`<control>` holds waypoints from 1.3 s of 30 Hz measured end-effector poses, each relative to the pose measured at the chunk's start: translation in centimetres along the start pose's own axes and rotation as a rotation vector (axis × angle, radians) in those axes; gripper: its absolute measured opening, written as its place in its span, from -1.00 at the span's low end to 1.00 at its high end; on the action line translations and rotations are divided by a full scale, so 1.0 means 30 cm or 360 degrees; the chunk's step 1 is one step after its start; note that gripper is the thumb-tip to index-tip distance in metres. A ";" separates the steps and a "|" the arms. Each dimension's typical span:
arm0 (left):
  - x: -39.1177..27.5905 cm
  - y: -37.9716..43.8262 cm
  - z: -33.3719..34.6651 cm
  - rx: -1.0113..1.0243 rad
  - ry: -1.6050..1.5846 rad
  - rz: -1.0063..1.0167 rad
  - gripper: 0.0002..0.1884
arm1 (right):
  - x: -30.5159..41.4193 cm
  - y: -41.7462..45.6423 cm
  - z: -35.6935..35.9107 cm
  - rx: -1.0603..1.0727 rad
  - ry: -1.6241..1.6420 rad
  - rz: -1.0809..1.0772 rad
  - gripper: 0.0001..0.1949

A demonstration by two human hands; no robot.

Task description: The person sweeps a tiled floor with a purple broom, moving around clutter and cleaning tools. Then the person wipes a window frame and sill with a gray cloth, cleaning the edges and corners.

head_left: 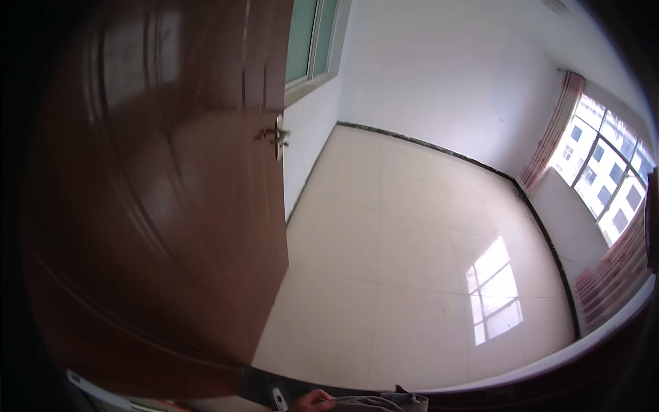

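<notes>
A small part of one hand, apparently my right hand [312, 400], shows at the bottom edge of the view. Grey fabric [368, 402] lies against it on its right; whether this is a sleeve or a cloth in the grip is unclear. Just left of the fingers is a white object with a dark spot [279, 399], cut off by the frame. Its contact with the hand cannot be made out. My left hand is out of view. Before me a brown panelled door [221, 206] stands open, with a metal lever handle [279, 137] on its edge.
Beyond the doorway lies a glossy beige tiled floor [350, 247]. White walls [432, 77] meet it along a dark skirting strip [437, 149]. Pink curtains [556, 134] flank a bright window [607, 159]. A pale elongated object [98, 390] lies low at the left.
</notes>
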State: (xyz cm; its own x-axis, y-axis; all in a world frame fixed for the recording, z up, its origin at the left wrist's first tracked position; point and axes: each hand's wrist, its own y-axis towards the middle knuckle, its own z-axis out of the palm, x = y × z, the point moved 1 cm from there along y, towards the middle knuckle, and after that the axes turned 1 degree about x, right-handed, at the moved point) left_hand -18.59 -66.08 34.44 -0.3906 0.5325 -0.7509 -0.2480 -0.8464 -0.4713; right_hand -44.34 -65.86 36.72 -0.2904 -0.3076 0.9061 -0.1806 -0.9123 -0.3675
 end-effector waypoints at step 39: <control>-1.059 1.701 0.191 -0.0621 -0.0621 0.0524 -0.76 | 0.908 2.141 0.490 0.0908 -0.0836 -0.0530 -0.69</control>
State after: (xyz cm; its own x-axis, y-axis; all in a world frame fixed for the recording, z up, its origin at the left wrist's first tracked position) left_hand -23.91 -126.17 36.91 -0.7035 0.1440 -0.6959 0.2520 -0.8651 -0.4338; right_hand -50.05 -136.82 40.87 0.1945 0.0448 0.9799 0.3639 -0.9310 -0.0297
